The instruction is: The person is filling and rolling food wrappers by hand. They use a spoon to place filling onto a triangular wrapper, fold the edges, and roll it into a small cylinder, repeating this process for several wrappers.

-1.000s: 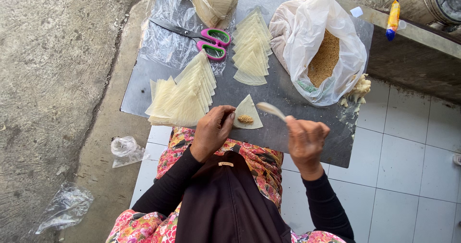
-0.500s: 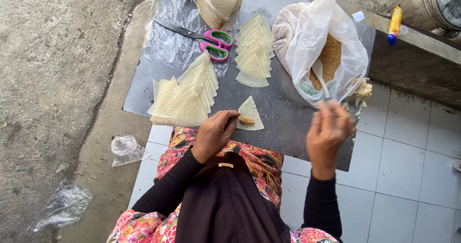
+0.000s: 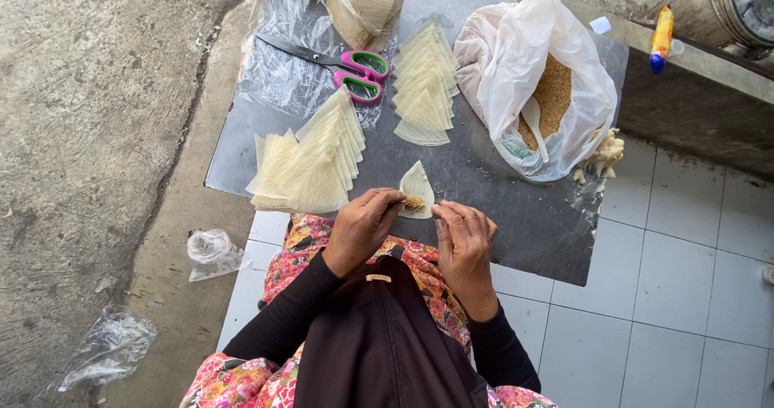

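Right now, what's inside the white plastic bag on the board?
The bag holds brown crumbly filling with a white spoon lying in it. How deep the filling goes is hidden by the plastic.

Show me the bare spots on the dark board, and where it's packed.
Free: the board right of the right hand, below the bag; a narrow strip between wrapper fan and wrapper row. Crowded: top left, with scissors on plastic sheet; near edge, both hands at the filled wrapper, left hand.

White tiled floor [image 3: 685, 295], rough concrete ground [image 3: 89, 118], daylight
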